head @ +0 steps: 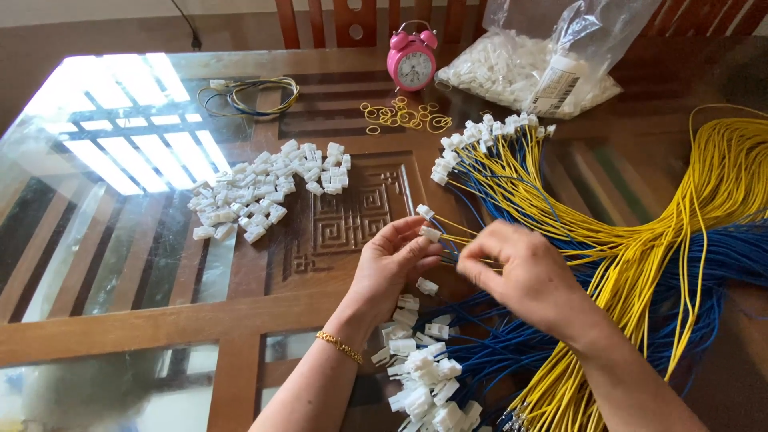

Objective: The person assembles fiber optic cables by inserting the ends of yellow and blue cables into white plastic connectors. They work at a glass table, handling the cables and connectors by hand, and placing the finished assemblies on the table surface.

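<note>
My left hand pinches a small white plastic connector between thumb and fingers. My right hand is closed on thin yellow and blue wires right beside that connector. Both hands hover over the glass-topped wooden table, above a big bundle of yellow and blue wires. A gold bracelet is on my left wrist. Finished wires with white connectors lie below my hands.
A heap of loose white connectors lies left of centre. More wired connectors fan out behind. A pink alarm clock, yellow rubber bands, a clear bag of connectors and a wire coil sit at the back.
</note>
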